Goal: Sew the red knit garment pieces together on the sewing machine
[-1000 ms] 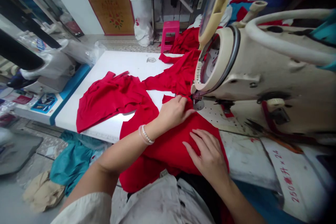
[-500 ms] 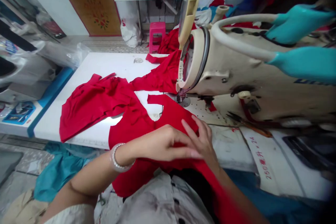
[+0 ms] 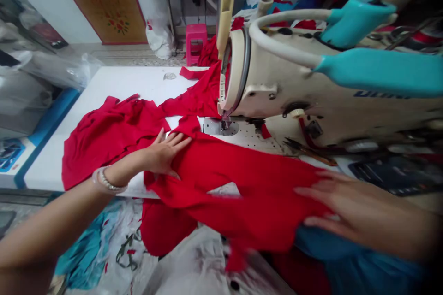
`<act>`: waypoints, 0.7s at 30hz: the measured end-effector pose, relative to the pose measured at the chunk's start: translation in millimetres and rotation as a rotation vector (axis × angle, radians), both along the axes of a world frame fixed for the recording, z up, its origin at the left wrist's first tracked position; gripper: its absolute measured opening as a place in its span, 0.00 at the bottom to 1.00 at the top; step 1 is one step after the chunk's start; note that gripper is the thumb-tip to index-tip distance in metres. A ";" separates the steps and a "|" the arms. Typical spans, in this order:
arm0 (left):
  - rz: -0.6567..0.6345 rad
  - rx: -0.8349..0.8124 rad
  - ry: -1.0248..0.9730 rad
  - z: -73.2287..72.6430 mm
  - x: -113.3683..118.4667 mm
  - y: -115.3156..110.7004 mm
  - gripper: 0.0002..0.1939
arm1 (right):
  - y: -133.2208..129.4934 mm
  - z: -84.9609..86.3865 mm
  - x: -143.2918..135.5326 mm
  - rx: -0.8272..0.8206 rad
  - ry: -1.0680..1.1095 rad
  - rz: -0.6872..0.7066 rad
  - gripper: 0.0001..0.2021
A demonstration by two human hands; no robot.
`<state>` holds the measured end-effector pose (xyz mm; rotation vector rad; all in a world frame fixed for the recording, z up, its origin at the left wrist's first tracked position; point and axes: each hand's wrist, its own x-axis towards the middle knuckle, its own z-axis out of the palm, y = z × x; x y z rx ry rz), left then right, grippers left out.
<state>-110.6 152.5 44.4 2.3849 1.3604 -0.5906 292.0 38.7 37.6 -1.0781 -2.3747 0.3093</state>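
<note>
A red fabric piece [image 3: 256, 179] is spread across the front of the white table and over the lap, with a gap near its middle. My left hand [image 3: 165, 153] lies on its left part, fingers spread. On its right end rests my right hand [image 3: 328, 203], blurred by motion, its fingers apart. More red cloth [image 3: 110, 129] lies bunched on the table to the left and runs behind toward the sewing machine [image 3: 297, 78]. The machine's needle area [image 3: 226, 124] is just beyond the spread piece.
Scissors [image 3: 309, 151] and a dark device [image 3: 391, 175] lie at the right below the machine arm. A pink stool [image 3: 196, 37] stands behind the white table [image 3: 117, 83]. Teal cloth [image 3: 86, 249] and scraps are at the lower left.
My hands, close together before, are now far apart, left hand to the left and right hand to the right. The red piece is stretched out sideways between them. The view has shifted slightly right.
</note>
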 end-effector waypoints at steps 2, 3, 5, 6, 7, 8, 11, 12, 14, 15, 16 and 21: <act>0.035 0.075 0.007 6.4 9.8 2.7 0.51 | 17.7 2.1 -17.3 -0.006 -0.054 -0.009 0.16; 0.048 0.122 -0.028 8.3 19.2 2.5 0.45 | 26.9 2.1 -29.0 -0.014 -0.082 -0.005 0.16; 0.051 0.185 -0.100 10.0 39.1 -0.4 0.40 | 42.8 0.1 -50.0 -0.038 -0.142 0.029 0.16; 0.042 0.189 -0.108 10.2 46.4 -2.8 0.43 | 48.8 -2.0 -56.6 -0.055 -0.172 0.059 0.16; 0.023 0.174 -0.092 10.4 50.5 -5.4 0.48 | 53.5 -4.7 -59.6 -0.074 -0.197 0.090 0.17; -0.004 0.145 -0.054 10.8 51.2 -7.8 0.53 | 57.0 -8.2 -59.2 -0.091 -0.212 0.110 0.18; -0.077 0.052 0.081 13.6 39.8 -10.4 0.61 | 63.4 -20.9 -46.1 -0.043 -0.250 0.075 0.22; -0.094 0.038 0.108 14.7 35.4 -8.7 0.59 | 65.3 -24.6 -42.0 0.003 -0.272 0.045 0.22; -0.099 0.049 0.115 15.9 30.7 -1.3 0.54 | 68.8 -29.1 -39.7 0.096 -0.318 0.006 0.18; -0.099 0.067 0.096 16.0 30.7 3.7 0.52 | 70.0 -29.2 -41.8 0.118 -0.330 0.004 0.16; -0.097 0.084 0.074 16.0 31.6 8.8 0.51 | 70.1 -27.7 -45.4 0.122 -0.336 0.015 0.13; -0.026 0.168 -0.092 28.2 29.5 4.8 0.45 | 42.4 -2.9 -56.6 0.087 -0.262 0.013 0.13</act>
